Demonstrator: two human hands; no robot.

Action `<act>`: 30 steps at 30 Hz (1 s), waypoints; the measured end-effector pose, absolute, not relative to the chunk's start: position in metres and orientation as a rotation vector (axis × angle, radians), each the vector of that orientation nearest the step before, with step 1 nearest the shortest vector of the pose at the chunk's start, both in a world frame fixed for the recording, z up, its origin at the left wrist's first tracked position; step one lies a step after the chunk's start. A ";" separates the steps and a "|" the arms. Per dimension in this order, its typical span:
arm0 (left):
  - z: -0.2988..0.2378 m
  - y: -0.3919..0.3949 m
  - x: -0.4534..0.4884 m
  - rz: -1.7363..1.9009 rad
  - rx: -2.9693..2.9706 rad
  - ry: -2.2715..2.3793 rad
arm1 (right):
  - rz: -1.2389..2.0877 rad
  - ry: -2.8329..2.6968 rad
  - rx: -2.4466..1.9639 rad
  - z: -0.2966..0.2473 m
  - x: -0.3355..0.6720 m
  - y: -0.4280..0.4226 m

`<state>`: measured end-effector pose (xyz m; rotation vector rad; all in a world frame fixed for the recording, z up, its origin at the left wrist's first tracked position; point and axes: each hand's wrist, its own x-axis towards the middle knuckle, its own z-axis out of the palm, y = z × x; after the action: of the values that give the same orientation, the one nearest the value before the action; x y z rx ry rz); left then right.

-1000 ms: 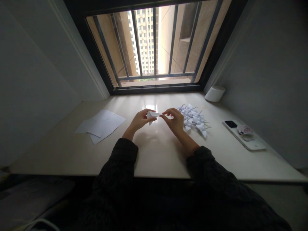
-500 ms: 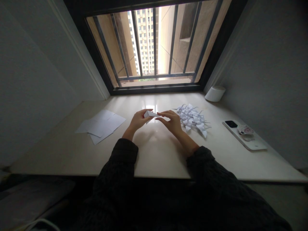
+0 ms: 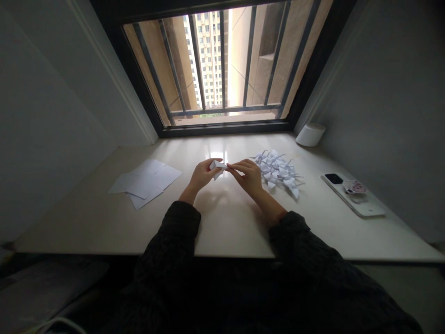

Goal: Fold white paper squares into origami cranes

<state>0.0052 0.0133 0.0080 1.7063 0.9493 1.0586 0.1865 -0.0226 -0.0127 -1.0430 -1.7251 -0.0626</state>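
A small folded white paper (image 3: 217, 165) is held up between my two hands, above the pale tabletop. My left hand (image 3: 202, 175) grips its wider left part, thumb below and fingers behind. At the narrow right end, my right hand (image 3: 247, 175) pinches the tip between thumb and fingers. Just right of that hand lies a heap of folded white paper cranes (image 3: 276, 169), several of them with thin pointed ends sticking out. The exact folds of the held piece are too small to make out.
Flat white paper sheets (image 3: 148, 181) overlap on the left of the tabletop (image 3: 232, 232). To the right lies a white phone (image 3: 365, 204) with a round grip on its back. A white cylindrical object (image 3: 310, 134) stands in the far right corner, by the barred window (image 3: 222, 65).
My right thumb and fingers have closed together on the narrow end of the folded paper. The paper has tilted slightly in my left hand.
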 end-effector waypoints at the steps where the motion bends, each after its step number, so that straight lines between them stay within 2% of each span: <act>1: 0.008 0.013 0.006 1.055 1.693 0.955 | -0.083 -1.729 -1.047 -0.013 0.186 -0.023; 11: -0.003 0.010 0.008 1.100 1.971 1.116 | -0.327 -1.772 -1.174 -0.016 0.192 -0.021; 15: 0.001 0.008 0.006 1.124 2.084 1.109 | -0.317 -1.815 -1.176 -0.013 0.191 -0.022; 23: 0.001 0.016 0.007 1.199 1.519 0.831 | 0.243 -1.528 -1.065 -0.007 0.179 -0.025; 27: 0.000 0.016 0.008 1.210 1.425 0.751 | 0.513 -1.464 -1.009 -0.011 0.177 -0.019; 30: 0.000 0.014 0.010 1.195 1.415 0.721 | 0.595 -1.482 -0.982 -0.014 0.176 -0.017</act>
<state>0.0105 0.0135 -0.0002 1.4148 0.7212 1.1953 0.1759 -0.0174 -0.0136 -0.9820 -1.4816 0.5949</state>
